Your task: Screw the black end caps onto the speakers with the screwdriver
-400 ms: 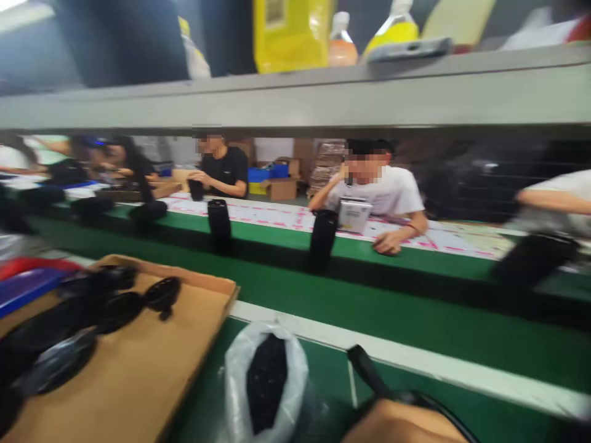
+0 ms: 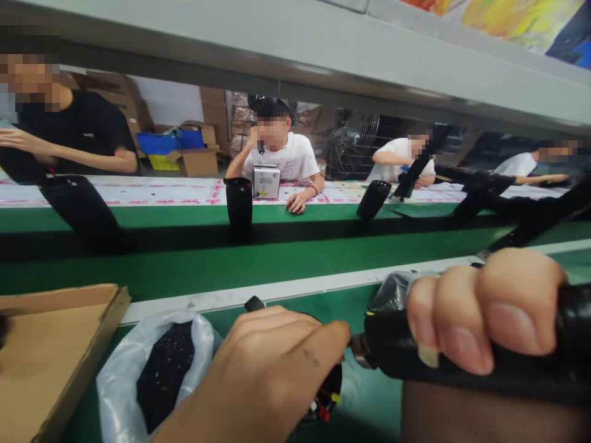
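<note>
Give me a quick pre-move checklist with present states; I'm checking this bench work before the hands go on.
1. Right hand wrapped firmly round the black tool: ok.
2. Left hand on the black round part: ok, though the grip is mostly hidden.
3. Tool tip seated on the part: cannot tell, the fingers cover it.
4. Bag of small black pieces beside the left hand: ok.
5. Cardboard tray apart from both hands: ok.

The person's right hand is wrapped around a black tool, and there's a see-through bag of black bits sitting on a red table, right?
Nearly. The right hand does grip the black tool, and the clear bag of black bits is there, but the table under it is green, not red. The head view shows this.
</note>
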Available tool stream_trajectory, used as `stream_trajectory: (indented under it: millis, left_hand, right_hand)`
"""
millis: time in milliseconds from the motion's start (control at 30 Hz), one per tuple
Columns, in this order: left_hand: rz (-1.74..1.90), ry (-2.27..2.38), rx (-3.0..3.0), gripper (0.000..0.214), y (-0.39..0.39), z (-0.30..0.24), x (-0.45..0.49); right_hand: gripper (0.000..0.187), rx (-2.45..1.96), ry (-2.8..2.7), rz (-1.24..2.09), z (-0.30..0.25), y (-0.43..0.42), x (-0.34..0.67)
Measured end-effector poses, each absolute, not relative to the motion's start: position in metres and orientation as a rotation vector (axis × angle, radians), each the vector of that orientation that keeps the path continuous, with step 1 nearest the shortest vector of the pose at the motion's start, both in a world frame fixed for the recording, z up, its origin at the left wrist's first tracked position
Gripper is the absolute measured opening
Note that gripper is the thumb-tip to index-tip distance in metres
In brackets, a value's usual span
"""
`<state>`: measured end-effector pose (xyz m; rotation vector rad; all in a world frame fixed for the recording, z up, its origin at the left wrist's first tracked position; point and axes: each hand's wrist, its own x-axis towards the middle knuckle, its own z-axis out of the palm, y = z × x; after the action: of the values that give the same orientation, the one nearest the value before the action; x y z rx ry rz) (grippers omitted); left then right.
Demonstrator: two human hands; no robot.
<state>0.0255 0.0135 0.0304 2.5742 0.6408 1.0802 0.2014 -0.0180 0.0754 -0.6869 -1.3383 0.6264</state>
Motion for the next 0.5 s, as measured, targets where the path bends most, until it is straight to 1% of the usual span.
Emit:
stream_trajectory:
  millis: [33, 67, 133, 167, 233, 300, 400, 500]
  left_hand:
    - [1.006, 0.678, 2.566, 0.016, 0.015, 0.031, 0.024]
    - [0.895, 0.73, 2.554, 0.025, 0.016, 0.032, 0.021]
    - [0.638, 0.821, 2.493, 0.048, 0.019, 0.033, 0.015]
    - [0.541, 0.837, 2.451, 0.053, 0.02, 0.033, 0.012]
    - [0.432, 0.844, 2.374, 0.046, 0.023, 0.031, 0.006]
    - [0.408, 0.828, 2.357, 0.04, 0.025, 0.029, 0.003]
    - [0.384, 0.818, 2.41, 0.05, 0.027, 0.029, 0.004]
    - [0.362, 0.824, 2.456, 0.063, 0.027, 0.03, 0.006]
  right_hand:
    - [0.041, -0.576, -1.29, 0.621, 0.078, -0.016, 0.19]
    - [0.038, -0.49, -1.243, 0.623, 0.079, -0.014, 0.182]
    - [0.037, -0.485, -1.223, 0.657, 0.078, -0.009, 0.179]
    - [0.039, -0.504, -1.251, 0.709, 0.076, -0.007, 0.182]
    - [0.046, -0.565, -1.306, 0.852, 0.073, -0.003, 0.192]
    - [0.053, -0.637, -1.322, 0.988, 0.071, 0.001, 0.2]
    - [0.058, -0.659, -1.303, 1.014, 0.069, 0.005, 0.2]
    - [0.058, -0.6, -1.342, 1.011, 0.067, 0.005, 0.195]
